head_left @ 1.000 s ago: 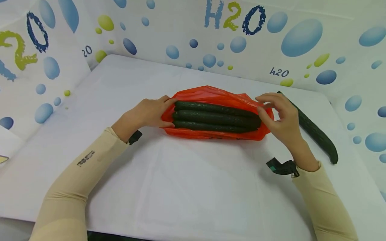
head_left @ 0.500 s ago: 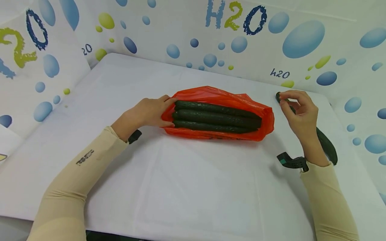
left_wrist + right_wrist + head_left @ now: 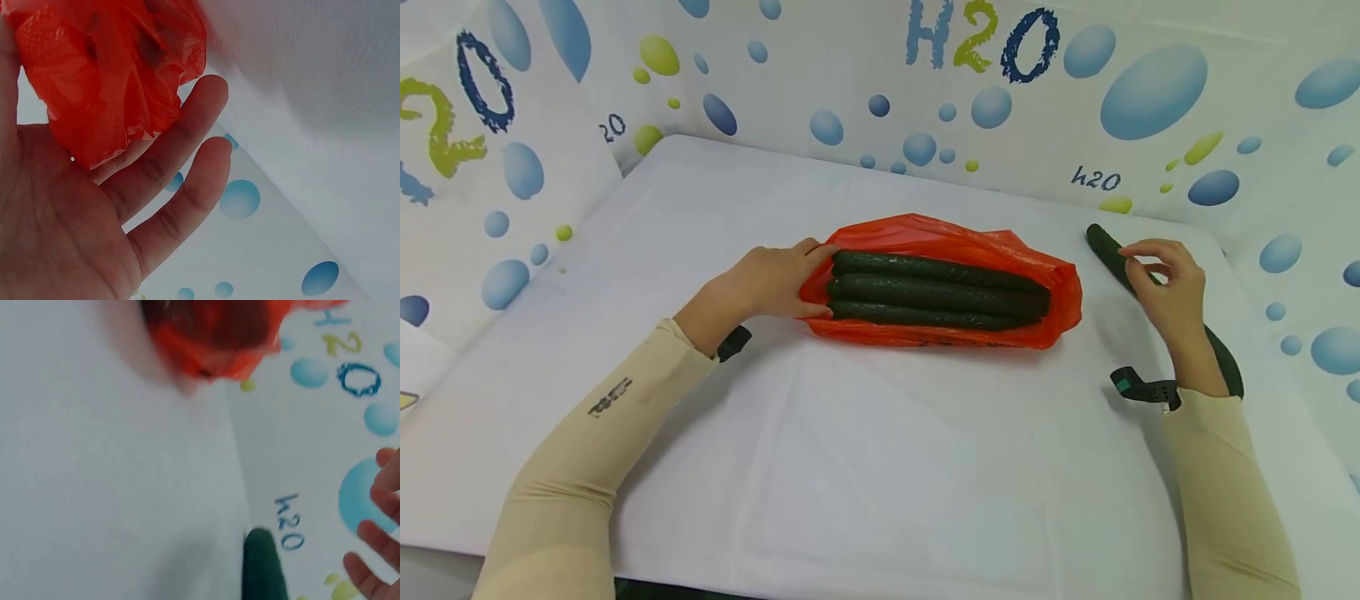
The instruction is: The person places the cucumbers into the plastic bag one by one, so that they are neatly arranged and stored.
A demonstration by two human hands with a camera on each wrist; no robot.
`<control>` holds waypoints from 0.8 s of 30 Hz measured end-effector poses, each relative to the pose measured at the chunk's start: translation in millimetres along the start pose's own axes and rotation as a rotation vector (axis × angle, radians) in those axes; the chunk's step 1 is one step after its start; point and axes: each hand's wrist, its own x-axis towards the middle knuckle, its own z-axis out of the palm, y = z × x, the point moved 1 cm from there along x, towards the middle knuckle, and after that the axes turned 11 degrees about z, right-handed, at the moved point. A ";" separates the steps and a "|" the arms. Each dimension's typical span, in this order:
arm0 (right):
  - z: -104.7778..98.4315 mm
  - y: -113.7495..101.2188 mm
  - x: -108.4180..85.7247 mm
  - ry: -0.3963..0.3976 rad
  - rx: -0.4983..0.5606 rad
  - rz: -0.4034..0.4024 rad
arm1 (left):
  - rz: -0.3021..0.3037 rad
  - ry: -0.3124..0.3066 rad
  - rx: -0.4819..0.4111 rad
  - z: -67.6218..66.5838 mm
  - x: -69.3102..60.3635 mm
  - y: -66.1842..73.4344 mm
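A red plastic bag (image 3: pixel 1063 304) lies on the table with three dark green cucumbers (image 3: pixel 936 290) side by side showing through its wide mouth. At the bag's left end my left hand (image 3: pixel 771 279) holds the plastic between thumb and forefinger; in the left wrist view, the crumpled end of the bag (image 3: pixel 119 75) sits in that grasp, with other fingers stretched out. My right hand (image 3: pixel 1176 292) hovers over a loose cucumber (image 3: pixel 1105 246) to the right of the bag, its fingers loosely bent and holding nothing. That hand and wrist hide the cucumber's middle.
A white cloth covers the table (image 3: pixel 880 450). Behind and to the sides stands a white backdrop (image 3: pixel 865 50) with blue and green dots and H2O lettering. The table's front edge shows at the lower left.
My right hand has left the bag's right end and moved right, over the loose cucumber. The left hand and the bag stay in place.
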 end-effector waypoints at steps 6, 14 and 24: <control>-10.3 24.6 0.5 -0.065 -0.198 0.185 | -0.006 0.000 -0.012 0.9 0.3 -1.9; -18.1 39.3 2.8 -0.182 -0.300 0.276 | 0.004 0.014 -0.009 1.3 0.9 -2.2; -24.2 48.8 5.5 -0.357 -0.540 0.405 | 0.000 0.006 -0.019 2.2 0.5 -3.4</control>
